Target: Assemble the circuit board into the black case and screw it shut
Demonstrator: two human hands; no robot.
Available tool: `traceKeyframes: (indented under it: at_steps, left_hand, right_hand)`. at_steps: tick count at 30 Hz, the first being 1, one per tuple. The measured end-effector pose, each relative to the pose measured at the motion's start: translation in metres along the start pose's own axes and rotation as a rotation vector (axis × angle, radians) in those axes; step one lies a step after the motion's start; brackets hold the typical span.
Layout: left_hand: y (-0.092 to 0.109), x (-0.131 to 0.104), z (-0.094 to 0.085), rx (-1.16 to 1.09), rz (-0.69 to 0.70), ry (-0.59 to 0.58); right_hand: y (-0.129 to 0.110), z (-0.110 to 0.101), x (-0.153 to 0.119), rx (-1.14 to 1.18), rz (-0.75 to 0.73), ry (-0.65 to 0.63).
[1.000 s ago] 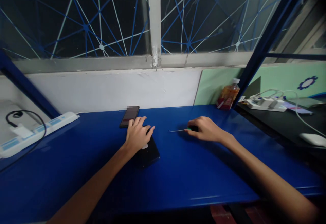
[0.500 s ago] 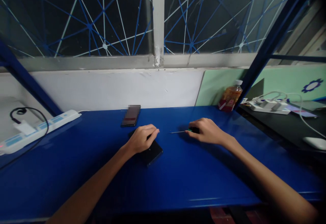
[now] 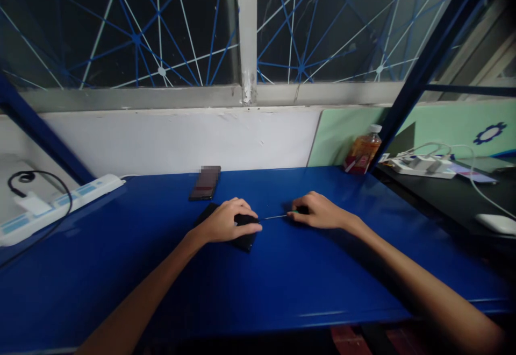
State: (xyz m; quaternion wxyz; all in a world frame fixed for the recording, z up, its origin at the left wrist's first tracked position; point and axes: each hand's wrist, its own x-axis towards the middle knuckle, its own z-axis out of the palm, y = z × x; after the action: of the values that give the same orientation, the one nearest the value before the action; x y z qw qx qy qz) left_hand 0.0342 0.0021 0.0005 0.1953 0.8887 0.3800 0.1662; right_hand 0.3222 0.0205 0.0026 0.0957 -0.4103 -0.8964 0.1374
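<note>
On the blue table (image 3: 314, 285), a flat black object (image 3: 245, 242) lies partly under my left hand (image 3: 229, 220). The thumb and fingers of that hand are spread over its right part and grip its edges. My right hand (image 3: 316, 211) is closed around the green handle of a screwdriver (image 3: 276, 217). Its thin metal shaft points left, and the tip is at the black object's right side, between my left thumb and fingers. Whether the tip touches it I cannot tell.
A phone (image 3: 205, 184) lies behind my left hand. At the left is a white power strip (image 3: 88, 189) with a black cable. A drink bottle (image 3: 364, 150) stands at the back right, near a blue post. Farther right, a dark table holds another power strip (image 3: 427, 167) and cables.
The left hand has opened from a closed pose and now grips the black object, which has turned somewhat. My right hand has moved slightly left with the screwdriver, bringing its tip to the object.
</note>
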Motion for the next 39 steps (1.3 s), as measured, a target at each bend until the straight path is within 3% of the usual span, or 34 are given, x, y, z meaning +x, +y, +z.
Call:
traceKeyframes:
  at_steps: [3, 6, 15, 23, 39]
  left_hand:
    - [0.0, -0.004, -0.008, 0.036, 0.016, -0.148]
    - [0.0, -0.006, -0.011, 0.067, 0.008, -0.204]
    - [0.002, -0.004, -0.006, 0.081, 0.013, -0.133]
    - [-0.008, -0.002, 0.009, 0.061, 0.006, -0.002]
    - [-0.004, -0.002, 0.011, 0.105, 0.012, 0.037]
  right_hand:
    - [0.0, 0.0, -0.001, 0.046, -0.02, -0.011]
    - [-0.002, 0.0, -0.001, 0.089, -0.03, -0.019]
    - [-0.002, 0.004, 0.001, 0.153, -0.037, -0.029]
    - [-0.004, 0.005, 0.0, 0.243, -0.013, -0.04]
    - [-0.007, 0.011, 0.001, 0.015, 0.026, 0.079]
